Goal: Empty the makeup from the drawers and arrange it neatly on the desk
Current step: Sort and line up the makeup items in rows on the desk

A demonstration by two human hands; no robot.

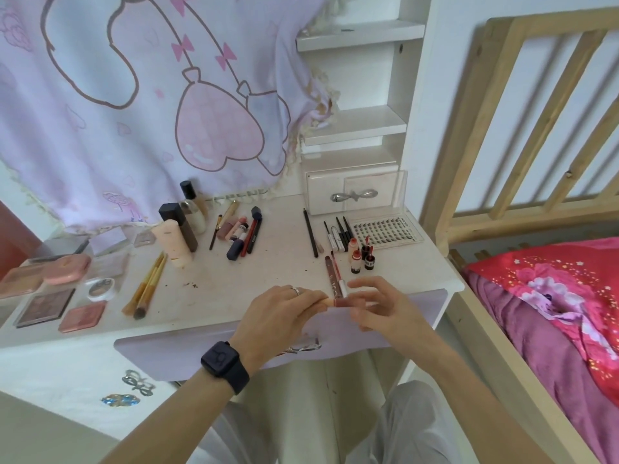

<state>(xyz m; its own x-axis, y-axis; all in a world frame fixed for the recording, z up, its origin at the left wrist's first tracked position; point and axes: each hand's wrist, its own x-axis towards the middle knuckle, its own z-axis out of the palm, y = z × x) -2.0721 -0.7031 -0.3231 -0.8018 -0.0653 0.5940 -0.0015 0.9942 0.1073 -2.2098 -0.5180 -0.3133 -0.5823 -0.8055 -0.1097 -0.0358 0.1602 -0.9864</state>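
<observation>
Pink cloth (134,105) hangs behind the white desk (268,283), and many items already lie on it in groups: palettes (45,306) near the left edge, brushes (147,289) beside them, tubes and pencils (241,236) toward the back, small bottles (361,259) and a lash tray (382,229) near the right edge. At the front edge, a little right of the middle, I see both hands on one small lip tube (338,302). The left hand (278,309) has its fingers curled round the pale end, and the right hand (378,303) seems to pinch the dark end with its fingertips. The tube is held level, close over the desk, and just behind it two long lip glosses (335,276) lie side by side. I judge that this tube belongs to that row. To do it well, I would lay it parallel to the two glosses, just beside them and not on top, and let go only when it rests flat, because a round tube can roll off the front edge. The lavender drawer (201,349) under the hands looks closed; I cannot see inside.
</observation>
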